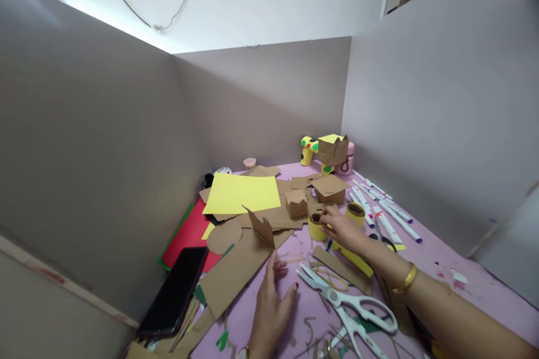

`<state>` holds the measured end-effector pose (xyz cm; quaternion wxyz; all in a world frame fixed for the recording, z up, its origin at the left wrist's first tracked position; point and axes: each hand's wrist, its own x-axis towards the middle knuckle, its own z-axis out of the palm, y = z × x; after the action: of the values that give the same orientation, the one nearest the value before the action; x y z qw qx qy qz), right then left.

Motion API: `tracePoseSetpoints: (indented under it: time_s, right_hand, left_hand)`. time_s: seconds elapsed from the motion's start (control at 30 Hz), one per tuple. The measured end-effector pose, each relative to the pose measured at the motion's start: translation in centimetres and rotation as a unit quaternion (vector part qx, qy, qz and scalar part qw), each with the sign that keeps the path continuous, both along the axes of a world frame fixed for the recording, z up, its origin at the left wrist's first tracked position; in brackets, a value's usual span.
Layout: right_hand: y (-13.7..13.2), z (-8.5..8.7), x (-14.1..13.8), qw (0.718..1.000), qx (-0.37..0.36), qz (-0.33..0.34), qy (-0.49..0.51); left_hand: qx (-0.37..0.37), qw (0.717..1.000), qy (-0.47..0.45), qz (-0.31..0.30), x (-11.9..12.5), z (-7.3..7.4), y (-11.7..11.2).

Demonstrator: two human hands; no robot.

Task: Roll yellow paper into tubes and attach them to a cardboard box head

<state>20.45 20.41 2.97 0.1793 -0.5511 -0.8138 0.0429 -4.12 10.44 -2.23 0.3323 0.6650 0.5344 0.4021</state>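
Note:
My right hand (343,230) reaches forward and its fingers close around a short yellow paper-covered tube (315,227) standing on the purple table (442,252). A second yellow tube (356,214) stands just right of it. My left hand (272,300) rests flat on the table with fingers stretched, touching the edge of a long brown cardboard piece (236,269). White-handled scissors (349,303) lie open between my two arms. A gold bangle (405,279) sits on my right wrist.
A yellow sheet (242,193), small cardboard boxes (297,203), red and green sheets (187,235) and a black phone (174,291) lie left. Several markers (385,207) lie right. A cardboard-and-yellow-tube model (328,151) stands at the back. Grey partition walls enclose the table.

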Motion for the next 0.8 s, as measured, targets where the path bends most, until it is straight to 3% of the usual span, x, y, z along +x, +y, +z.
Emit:
tracePoseSetpoints:
  time_s: [0.2, 0.5, 0.8]
  right_hand:
    - [0.0, 0.4, 0.1, 1.000, 0.000, -0.002, -0.010]
    - [-0.1, -0.4, -0.4, 1.000, 0.001, -0.004, 0.006]
    - [0.2, 0.7, 0.8, 0.999, 0.001, -0.012, 0.035]
  left_hand:
    - [0.002, 1.000, 0.005, -0.003, 0.0, 0.1, 0.1]
    - [0.016, 1.000, 0.003, -0.005, -0.1, -0.2, -0.1]
    - [0.023, 1.000, 0.011, -0.015, -0.2, -0.5, 0.1]
